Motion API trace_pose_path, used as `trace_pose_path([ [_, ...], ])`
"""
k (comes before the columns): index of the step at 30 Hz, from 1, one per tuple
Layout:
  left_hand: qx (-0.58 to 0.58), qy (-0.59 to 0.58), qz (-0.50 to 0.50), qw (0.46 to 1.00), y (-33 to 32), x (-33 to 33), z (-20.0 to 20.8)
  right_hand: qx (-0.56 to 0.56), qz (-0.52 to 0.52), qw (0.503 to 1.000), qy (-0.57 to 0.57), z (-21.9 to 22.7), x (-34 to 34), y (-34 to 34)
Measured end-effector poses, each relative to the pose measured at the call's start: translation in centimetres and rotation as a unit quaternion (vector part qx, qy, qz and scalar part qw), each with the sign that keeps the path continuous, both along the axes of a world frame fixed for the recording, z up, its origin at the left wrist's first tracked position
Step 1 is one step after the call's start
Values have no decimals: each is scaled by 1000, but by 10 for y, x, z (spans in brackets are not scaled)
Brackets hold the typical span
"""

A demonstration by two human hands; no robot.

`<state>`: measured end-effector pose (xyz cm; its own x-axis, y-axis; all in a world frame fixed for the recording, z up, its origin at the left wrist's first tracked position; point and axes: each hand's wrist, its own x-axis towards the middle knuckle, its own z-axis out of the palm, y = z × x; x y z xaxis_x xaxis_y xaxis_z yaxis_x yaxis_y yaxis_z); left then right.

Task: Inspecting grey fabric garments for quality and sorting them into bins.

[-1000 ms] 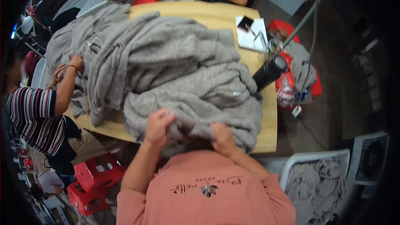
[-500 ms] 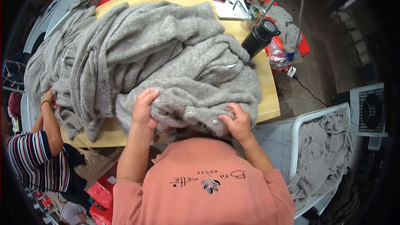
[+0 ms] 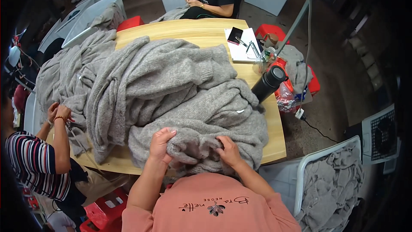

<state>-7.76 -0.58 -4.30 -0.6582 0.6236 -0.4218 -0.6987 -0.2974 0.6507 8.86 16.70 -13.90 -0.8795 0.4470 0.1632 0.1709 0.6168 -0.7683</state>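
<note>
A fuzzy grey knitted garment (image 3: 193, 145) is bunched up right in front of my body at the table's near edge. My left hand (image 3: 160, 146) is closed on its left part, thumb on top. The fingers of my right hand (image 3: 229, 151) are closed on the knit a short way to the right, partly tucked into the folds. Between both hands the fabric forms a dark hollow. More grey knitwear (image 3: 159, 73) lies heaped beyond it, with ribbed edges showing. A small white tag (image 3: 240, 111) shows on the fabric past my right hand.
On the wooden table (image 3: 171, 28) stand a black bottle (image 3: 268, 85) and a white pad (image 3: 243, 51) with pens. A co-worker in a striped shirt (image 3: 38, 159) handles knitwear at left; another in black (image 3: 219, 0) sits beyond. A white bin (image 3: 301, 180) of grey knits stands right.
My right hand has come inward, nearer to my left, bunching the garment between them. The head view has tilted up, so the seated person at the far side shows.
</note>
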Motion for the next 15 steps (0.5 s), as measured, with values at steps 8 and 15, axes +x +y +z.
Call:
trace_pose_path([
  [8, 26, -7, 4, 1000, -3, 4, -6, 34, -3, 999, 17, -16, -5, -1],
  [15, -2, 10, -10, 1000, -7, 14, -4, 131, -19, 991, -16, -21, -1, -11],
])
